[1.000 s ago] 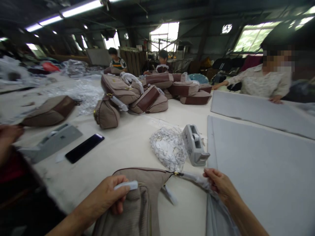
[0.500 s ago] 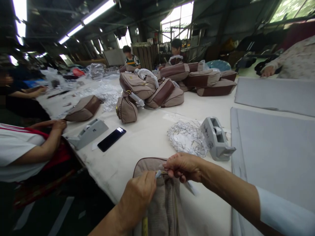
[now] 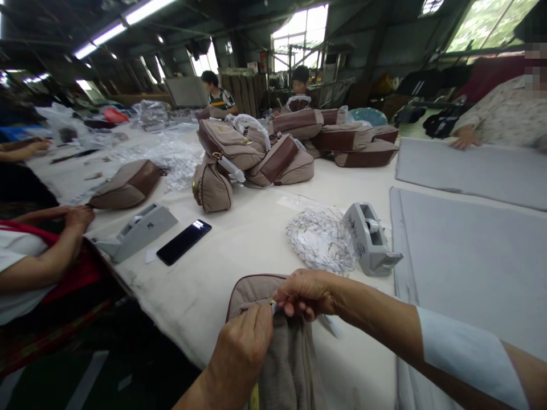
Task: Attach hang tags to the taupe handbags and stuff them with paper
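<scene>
A taupe ribbed-fabric bag (image 3: 284,347) with dark piping lies on the table right in front of me. My left hand (image 3: 245,341) is closed at its upper part, thumb and fingers pinched together beside a bit of gold-coloured metal (image 3: 272,303). My right hand (image 3: 305,293) is closed from the other side, its fingertips meeting the left ones at a small pale wrapped zipper pull (image 3: 276,308). Fingers cover most of that piece. A whitish strip (image 3: 331,326) shows under my right wrist. Down the bag's front runs a zipper line (image 3: 308,364).
Beyond my right hand stand a grey tape dispenser (image 3: 370,239) and a wad of printed paper (image 3: 320,239). A phone (image 3: 183,242) and another dispenser (image 3: 143,230) lie left. Finished-looking bags (image 3: 256,148) are piled behind. Grey sheets (image 3: 470,256) cover the right side. Co-workers stand around.
My fingertips have come closer together over the zipper pull, which is now more covered. The view has turned slightly right. At the right, a co-worker's hand now lies flatter on a grey sheet.
</scene>
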The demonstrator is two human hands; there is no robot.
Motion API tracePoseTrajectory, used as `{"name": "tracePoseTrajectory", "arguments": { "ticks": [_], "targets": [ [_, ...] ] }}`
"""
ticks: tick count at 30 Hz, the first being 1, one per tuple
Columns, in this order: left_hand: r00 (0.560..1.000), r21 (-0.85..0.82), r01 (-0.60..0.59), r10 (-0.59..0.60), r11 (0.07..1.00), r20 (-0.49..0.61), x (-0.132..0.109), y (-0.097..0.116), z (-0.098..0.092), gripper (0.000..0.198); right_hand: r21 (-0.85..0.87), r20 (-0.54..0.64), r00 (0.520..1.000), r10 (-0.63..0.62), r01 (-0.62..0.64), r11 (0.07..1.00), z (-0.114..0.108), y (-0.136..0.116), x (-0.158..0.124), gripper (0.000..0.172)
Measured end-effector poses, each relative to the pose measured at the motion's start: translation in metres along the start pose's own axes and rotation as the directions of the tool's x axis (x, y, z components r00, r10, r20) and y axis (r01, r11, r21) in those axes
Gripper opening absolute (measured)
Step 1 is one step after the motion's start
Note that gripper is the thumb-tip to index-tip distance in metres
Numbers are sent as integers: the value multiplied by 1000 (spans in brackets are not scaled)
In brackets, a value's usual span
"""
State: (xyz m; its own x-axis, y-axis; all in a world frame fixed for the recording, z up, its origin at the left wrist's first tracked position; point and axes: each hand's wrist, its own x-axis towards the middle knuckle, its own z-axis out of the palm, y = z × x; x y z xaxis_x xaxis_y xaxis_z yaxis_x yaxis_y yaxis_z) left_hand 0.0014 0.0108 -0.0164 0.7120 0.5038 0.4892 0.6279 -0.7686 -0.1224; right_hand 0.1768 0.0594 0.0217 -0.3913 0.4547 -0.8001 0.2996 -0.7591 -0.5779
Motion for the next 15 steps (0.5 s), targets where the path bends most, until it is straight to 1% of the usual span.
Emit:
{"name": "tracePoseTrajectory", "arguments": {
  "ticks": [3,10,13,15],
  "targets": [
    [1000,2,-9,9,1000,-14,-2,0,3,16,-34,-18,998,53,-54,998,2,0,4,21],
    [999,-2,-30,30,1000,36,-11,-5,8,13,-121,-60,993,102,-109,987,7,-2,8,25],
    [999,-3,-51,51,999,18,-11,-6,9,12,-152,-68,993,98,-107,982,6,-3,12,24],
    [998,-14,-58,58,998,5,-10,-6,8,14,-169,-90,994,57,-72,983,5,-3,15,20]
  ]
}}
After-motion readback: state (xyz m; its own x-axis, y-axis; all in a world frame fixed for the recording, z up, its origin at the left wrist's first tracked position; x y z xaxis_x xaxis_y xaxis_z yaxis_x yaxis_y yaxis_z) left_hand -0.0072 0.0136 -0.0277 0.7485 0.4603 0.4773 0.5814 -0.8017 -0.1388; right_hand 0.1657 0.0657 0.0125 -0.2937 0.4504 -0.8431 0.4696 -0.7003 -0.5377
